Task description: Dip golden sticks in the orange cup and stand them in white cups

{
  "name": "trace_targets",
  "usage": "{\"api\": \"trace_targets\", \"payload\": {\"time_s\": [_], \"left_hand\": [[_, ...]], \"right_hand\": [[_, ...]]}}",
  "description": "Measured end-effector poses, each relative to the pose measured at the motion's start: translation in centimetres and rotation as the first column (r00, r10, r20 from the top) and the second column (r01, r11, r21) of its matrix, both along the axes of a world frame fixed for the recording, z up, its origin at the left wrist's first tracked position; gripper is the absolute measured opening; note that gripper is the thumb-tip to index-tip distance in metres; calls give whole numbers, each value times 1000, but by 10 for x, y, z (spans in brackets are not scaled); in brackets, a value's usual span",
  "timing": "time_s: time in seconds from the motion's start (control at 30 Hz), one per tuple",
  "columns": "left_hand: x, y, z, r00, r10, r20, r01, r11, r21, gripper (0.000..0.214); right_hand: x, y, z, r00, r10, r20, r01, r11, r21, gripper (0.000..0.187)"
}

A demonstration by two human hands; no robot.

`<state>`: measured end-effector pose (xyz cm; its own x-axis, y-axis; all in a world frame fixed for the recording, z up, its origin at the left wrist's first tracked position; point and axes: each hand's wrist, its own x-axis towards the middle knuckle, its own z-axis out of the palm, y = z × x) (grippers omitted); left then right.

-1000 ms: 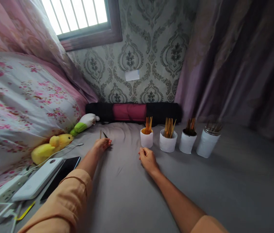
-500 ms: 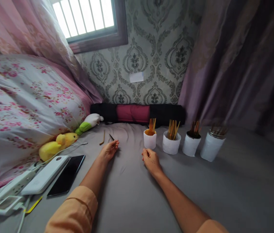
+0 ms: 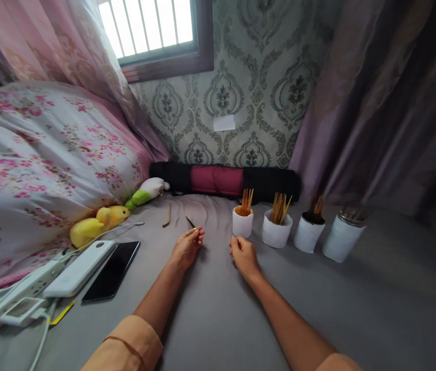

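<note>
The thin pointed tool (image 3: 190,222) is to the left of the leftmost white cup (image 3: 242,225), pinched at one end by the left hand (image 3: 187,248). The right hand (image 3: 243,255), just in front of this cup, is curled closed; I cannot tell if it holds something. Farther left of the cup, a bent stick (image 3: 167,216) lies on the grey sheet (image 3: 210,309). Three white containers (image 3: 308,237) stand right of the cup.
</note>
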<state>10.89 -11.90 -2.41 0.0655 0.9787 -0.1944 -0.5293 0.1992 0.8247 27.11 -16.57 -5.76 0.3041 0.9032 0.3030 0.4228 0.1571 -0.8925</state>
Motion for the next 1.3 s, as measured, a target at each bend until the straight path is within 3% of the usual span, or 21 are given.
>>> {"api": "trace_targets", "payload": {"time_s": [0.33,0.63,1.3], "left_hand": [[16,-29,-10,992,-106,-67,114,985,132,24],[28,-49,-6,951,-151,-270,196,969,148,36],[28,-68,-10,805,-8,-593,279,888,366,31]], "right_hand": [[1,-4,5,1000,17,-6,-17,1000,-7,42],[0,-5,9,998,41,-42,-41,999,-10,40],[3,-9,16,959,143,-245,-154,988,-27,41]]}}
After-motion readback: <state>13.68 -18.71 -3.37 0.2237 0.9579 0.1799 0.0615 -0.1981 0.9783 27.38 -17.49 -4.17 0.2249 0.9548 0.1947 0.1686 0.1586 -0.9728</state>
